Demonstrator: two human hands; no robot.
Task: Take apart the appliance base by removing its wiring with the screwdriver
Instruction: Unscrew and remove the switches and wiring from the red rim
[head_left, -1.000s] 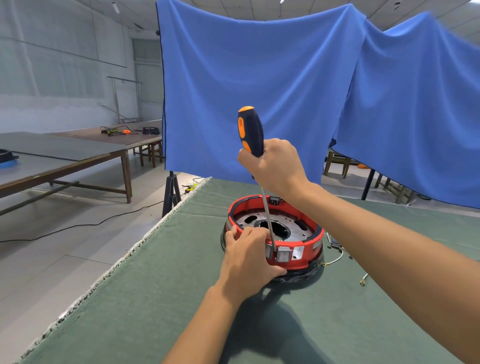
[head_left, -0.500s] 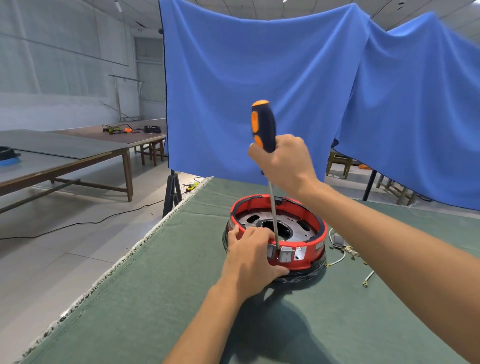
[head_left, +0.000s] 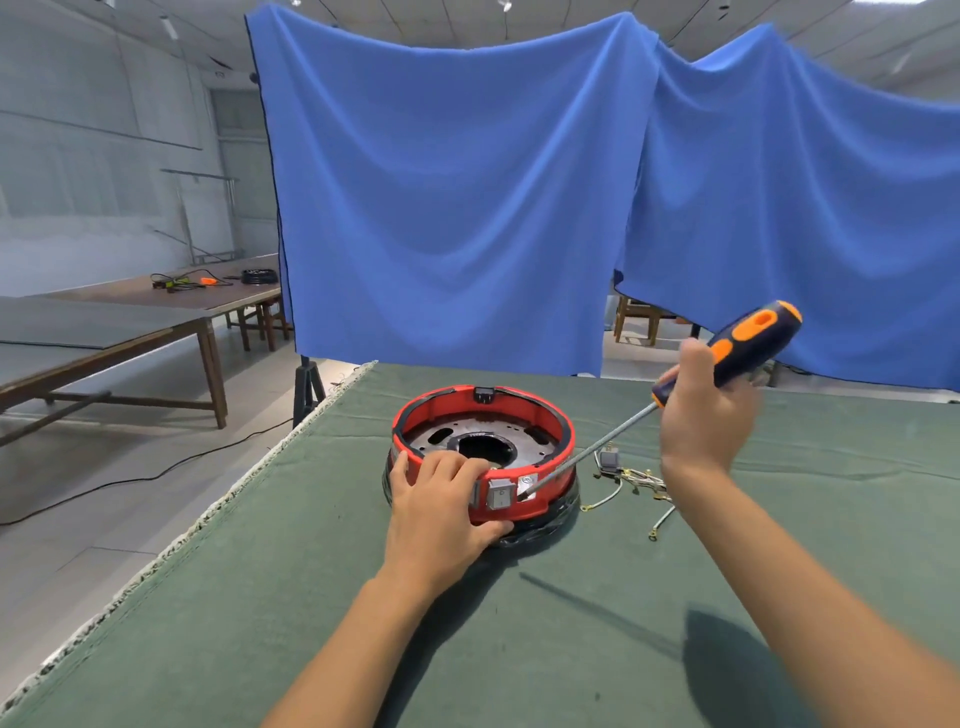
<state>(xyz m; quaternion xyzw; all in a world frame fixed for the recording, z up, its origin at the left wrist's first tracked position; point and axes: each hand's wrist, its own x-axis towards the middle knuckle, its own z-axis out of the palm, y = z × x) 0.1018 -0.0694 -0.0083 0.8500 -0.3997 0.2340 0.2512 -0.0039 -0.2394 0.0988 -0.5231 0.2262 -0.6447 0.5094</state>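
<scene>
A round red appliance base (head_left: 545, 415) with a metal plate inside sits on the green-covered table (head_left: 260, 597). My left hand (head_left: 441, 509) grips its near rim, fingers over the top and thumb under the front, beside a grey switch (head_left: 500, 493). My right hand (head_left: 701, 421) holds the dark blue and orange screwdriver (head_left: 748, 345) by the handle, out to the right. Its long shaft slants down-left, and the tip touches the red rim just right of the switch. A loose bundle of wires (head_left: 636, 480) with a small plug lies on the cloth right of the base.
The table's left edge (head_left: 218, 509) runs diagonally with bare floor beyond it and a black cable (head_left: 156, 475) across it. Blue cloth (head_left: 467, 208) hangs behind the table. Long wooden tables (head_left: 130, 322) stand at the far left.
My right hand swung the screwdriver from upright over the base out to the right and tilted it, so the tip now meets the rim from the side. My left hand stayed on the rim.
</scene>
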